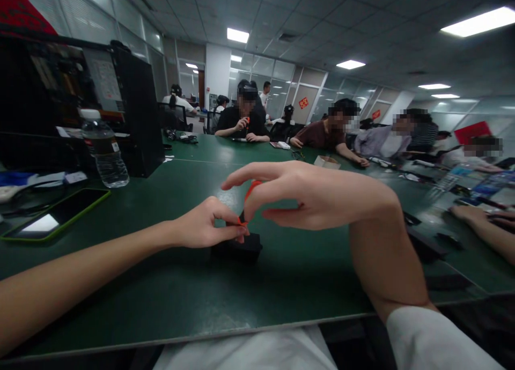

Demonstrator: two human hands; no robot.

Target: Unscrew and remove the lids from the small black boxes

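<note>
A slim orange-and-black object (252, 189) stands tilted between my hands; its exact kind is mostly hidden by my fingers. My left hand (211, 223) pinches its lower end between thumb and fingers. From above, my right hand (303, 194) arches over with bent wrist, its fingers curled about the upper orange part and one finger stretched out to the left. Just beneath my left fingertips a small black box (246, 249) lies on the green table (161, 289). Whether the object touches the box cannot be made out.
To the left are a phone with a green edge (60, 213), a water bottle (105, 150) and a black cabinet (137, 110). A small open carton (326, 162) stands beyond my right hand. Several people sit around the table; a neighbour's hand (466, 215) rests at right.
</note>
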